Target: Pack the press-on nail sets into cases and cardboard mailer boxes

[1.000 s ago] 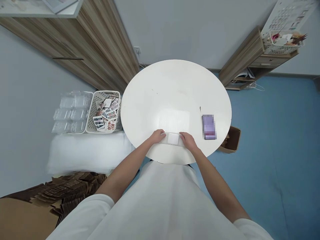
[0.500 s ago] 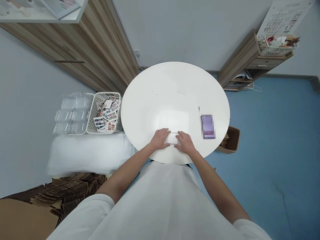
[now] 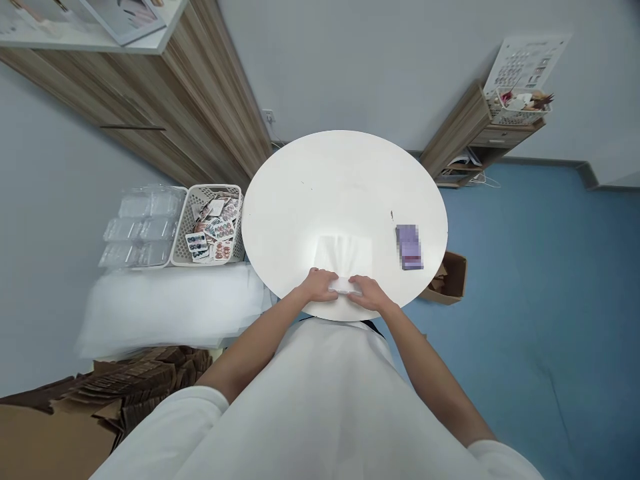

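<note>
A small white packet lies at the near edge of the round white table. My left hand grips its left end with curled fingers, and my right hand grips its right end. The two hands nearly meet over it, so most of the packet is hidden. Just beyond the hands a thin translucent white sheet lies flat on the table.
A purple blurred phone lies at the table's right. Left of the table stand a white basket of printed cards, clear plastic trays and a white foam stack. Flattened cardboard lies lower left, a brown box on the blue floor.
My hands have drawn together over the white packet, covering most of it, and pulled back toward the table's near edge. The view has shifted slightly.
</note>
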`<state>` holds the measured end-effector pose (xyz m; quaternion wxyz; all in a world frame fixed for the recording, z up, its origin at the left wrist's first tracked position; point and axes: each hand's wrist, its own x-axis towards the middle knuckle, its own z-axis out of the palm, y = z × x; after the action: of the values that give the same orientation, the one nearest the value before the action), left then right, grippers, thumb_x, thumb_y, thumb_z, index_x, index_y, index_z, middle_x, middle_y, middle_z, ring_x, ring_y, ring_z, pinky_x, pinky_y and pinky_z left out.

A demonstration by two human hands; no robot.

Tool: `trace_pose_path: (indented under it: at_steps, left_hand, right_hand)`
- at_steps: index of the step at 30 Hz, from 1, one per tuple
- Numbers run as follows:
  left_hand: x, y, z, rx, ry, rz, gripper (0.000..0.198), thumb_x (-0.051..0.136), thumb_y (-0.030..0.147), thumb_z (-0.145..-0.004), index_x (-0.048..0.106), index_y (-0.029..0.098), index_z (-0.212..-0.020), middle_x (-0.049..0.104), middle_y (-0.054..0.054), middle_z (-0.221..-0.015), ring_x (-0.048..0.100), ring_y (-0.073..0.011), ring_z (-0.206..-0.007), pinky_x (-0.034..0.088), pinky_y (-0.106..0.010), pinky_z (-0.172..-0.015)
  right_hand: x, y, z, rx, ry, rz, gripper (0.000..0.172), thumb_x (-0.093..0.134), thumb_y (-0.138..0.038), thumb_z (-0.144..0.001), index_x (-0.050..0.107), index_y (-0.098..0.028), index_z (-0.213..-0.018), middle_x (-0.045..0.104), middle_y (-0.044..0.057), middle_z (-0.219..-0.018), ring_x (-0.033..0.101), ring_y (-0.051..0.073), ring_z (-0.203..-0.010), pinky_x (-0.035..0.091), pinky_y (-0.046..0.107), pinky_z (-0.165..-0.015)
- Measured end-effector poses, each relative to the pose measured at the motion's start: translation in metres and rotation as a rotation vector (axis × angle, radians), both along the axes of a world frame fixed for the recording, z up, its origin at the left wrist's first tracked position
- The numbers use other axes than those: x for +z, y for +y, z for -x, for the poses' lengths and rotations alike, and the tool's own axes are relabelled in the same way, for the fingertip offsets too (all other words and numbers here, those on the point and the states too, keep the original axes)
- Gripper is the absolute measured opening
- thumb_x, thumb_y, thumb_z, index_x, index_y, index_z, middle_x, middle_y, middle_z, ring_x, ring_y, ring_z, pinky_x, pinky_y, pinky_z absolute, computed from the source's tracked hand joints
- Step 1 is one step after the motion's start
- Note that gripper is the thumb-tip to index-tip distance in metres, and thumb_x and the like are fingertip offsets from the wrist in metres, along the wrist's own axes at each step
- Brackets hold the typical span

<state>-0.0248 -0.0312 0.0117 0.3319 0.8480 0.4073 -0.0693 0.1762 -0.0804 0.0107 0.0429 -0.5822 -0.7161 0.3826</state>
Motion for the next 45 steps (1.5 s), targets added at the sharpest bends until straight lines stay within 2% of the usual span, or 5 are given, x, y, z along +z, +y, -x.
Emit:
trace_pose_path:
  at_steps: [8, 18, 34, 42, 45]
  left_hand:
    - [0.004, 0.01, 0.015, 0.21, -0.182, 0.219, 0.048, 0.048, 0.053, -0.071, 0.056, 0.024, -0.109, 0.056, -0.004, -0.115, 0.052, -0.0234, -0.101, 0.037, -0.029, -0.081]
    - [-0.027, 0.026, 0.031, 0.613, -0.138, 0.148, 0.028, 0.045, 0.036, -0.075, 0.043, 0.018, -0.053, 0.042, 0.003, -0.053, 0.041, -0.0114, -0.052, 0.029, -0.024, -0.05]
    - [-0.031, 0.02, 0.02, 0.851, -0.074, -0.061, 0.023, 0.05, 0.035, -0.076, 0.051, 0.018, -0.091, 0.056, -0.003, -0.078, 0.054, -0.017, -0.072, 0.04, -0.027, -0.063]
    - [-0.023, -0.008, 0.0, 0.19, -0.108, -0.36, 0.042, 0.051, 0.036, -0.077, 0.046, 0.025, -0.116, 0.039, -0.009, -0.13, 0.033, -0.0272, -0.119, 0.026, -0.042, -0.096]
    - [-0.027, -0.015, -0.005, 0.205, -0.027, -0.317, 0.046, 0.051, 0.035, -0.076, 0.042, 0.028, -0.121, 0.036, -0.009, -0.133, 0.031, -0.0285, -0.12, 0.023, -0.045, -0.096]
  right_hand:
    - [0.002, 0.01, -0.005, -0.134, 0.124, 0.057, 0.04, 0.042, -0.049, -0.08, 0.058, -0.021, -0.105, 0.05, 0.008, -0.122, 0.045, 0.023, -0.111, 0.034, 0.035, -0.09]
    - [-0.009, 0.047, -0.016, -0.432, 0.204, 0.117, 0.027, 0.051, -0.042, -0.073, 0.059, -0.021, -0.088, 0.062, 0.002, -0.088, 0.054, 0.015, -0.076, 0.039, 0.024, -0.064]
    - [-0.036, 0.033, -0.013, -0.65, 0.023, -0.043, 0.015, 0.038, -0.026, -0.076, 0.05, -0.02, -0.082, 0.054, 0.005, -0.08, 0.05, 0.019, -0.075, 0.039, 0.03, -0.064]
    - [-0.044, 0.012, 0.0, -0.935, 0.265, -0.013, 0.065, 0.052, -0.038, -0.069, 0.03, -0.016, -0.126, 0.04, 0.015, -0.126, 0.044, 0.023, -0.112, 0.04, 0.033, -0.087]
    - [-0.043, 0.018, 0.001, -0.983, 0.337, 0.037, 0.069, 0.058, -0.036, -0.064, 0.032, -0.016, -0.125, 0.046, 0.017, -0.121, 0.049, 0.025, -0.107, 0.043, 0.034, -0.081]
